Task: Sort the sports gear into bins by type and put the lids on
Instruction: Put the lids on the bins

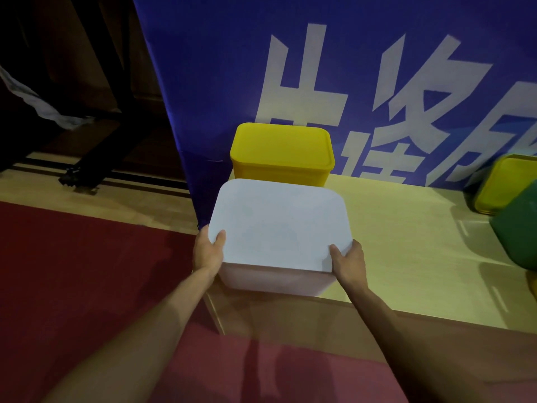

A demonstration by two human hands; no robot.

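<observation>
White plastic gives little to hold, and that is my worry: my left hand (209, 251) and right hand (347, 263) each clasp a near corner of the white bin (276, 282), thumbs lying on the white lid (279, 225) and fingers curled round the sides. I judge the lid could be seated only at my end; I cannot tell whether its far edge is down, so a lift by the rim might pop it off. The bin stands at the very front edge of the wooden platform (406, 242), and a pull toward me could tip it onto the red carpet (87, 271). A push away would knock it into the yellow bin (279, 171) just behind, which already wears its own yellow lid (282, 146). What is inside either bin is hidden. The platform is pale, smooth wood, likely slippery under plastic. At the right sit a green bin (520, 234) and a spare yellow lid (499, 184) propped behind it. A blue banner (203, 82) with large white characters backs the platform, and the room to the left is dark.
</observation>
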